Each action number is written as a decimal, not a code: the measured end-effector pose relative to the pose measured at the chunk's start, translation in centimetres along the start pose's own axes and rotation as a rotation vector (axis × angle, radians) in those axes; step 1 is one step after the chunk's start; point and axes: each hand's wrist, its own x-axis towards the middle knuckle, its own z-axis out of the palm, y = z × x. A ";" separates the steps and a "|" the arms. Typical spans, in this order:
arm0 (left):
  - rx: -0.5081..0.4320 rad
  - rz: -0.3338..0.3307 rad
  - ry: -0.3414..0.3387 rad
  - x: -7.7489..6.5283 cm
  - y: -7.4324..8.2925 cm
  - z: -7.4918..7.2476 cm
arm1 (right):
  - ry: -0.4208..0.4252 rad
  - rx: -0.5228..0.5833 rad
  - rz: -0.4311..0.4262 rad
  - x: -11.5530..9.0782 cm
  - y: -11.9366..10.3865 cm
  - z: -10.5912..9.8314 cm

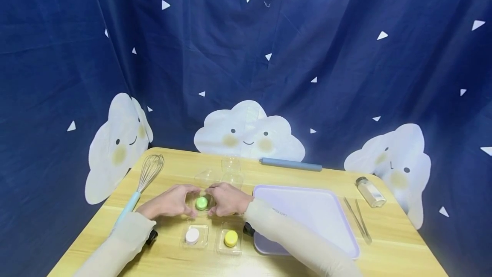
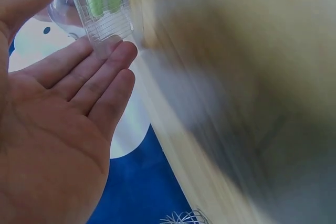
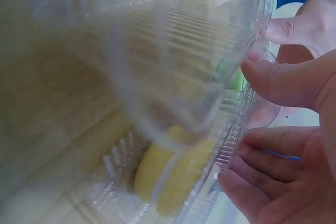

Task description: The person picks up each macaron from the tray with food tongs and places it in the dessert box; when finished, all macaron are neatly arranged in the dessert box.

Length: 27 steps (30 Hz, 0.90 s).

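The green macaron (image 1: 201,203) sits in its small clear plastic box (image 1: 200,211) on the tabletop (image 1: 388,243), right between your two hands. If you squeeze too hard, the thin box could bend and squash the soft green macaron, or it could pop out of your fingers and slide away. The white macaron (image 1: 192,235) and the yellow macaron (image 1: 231,238) sit in their own boxes just in front, so a slip could bump them. Your left hand (image 1: 172,202) has its fingers nearly straight, and its fingertips (image 2: 122,51) press the box's edge. Your right hand (image 1: 227,199) curls in from the other side, thumb and fingers pinching the box. Both forearms come in low over the tabletop.
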 end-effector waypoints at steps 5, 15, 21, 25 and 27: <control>0.000 0.018 -0.016 0.1 -0.3 -0.1 | 0.008 -0.019 -0.008 0.1 0.0 0.2; 0.003 0.001 -0.026 0.2 -0.3 0.1 | -0.005 -0.041 0.013 -0.1 -0.1 0.4; 0.006 0.025 -0.043 0.4 0.1 -0.3 | -0.024 -0.007 0.063 -0.2 -0.1 0.1; 0.022 0.032 -0.047 0.4 0.2 -0.5 | -0.023 0.001 0.070 -0.1 0.0 0.2; 0.029 0.037 -0.048 0.4 0.2 -0.6 | -0.028 0.004 0.074 -0.1 0.0 0.2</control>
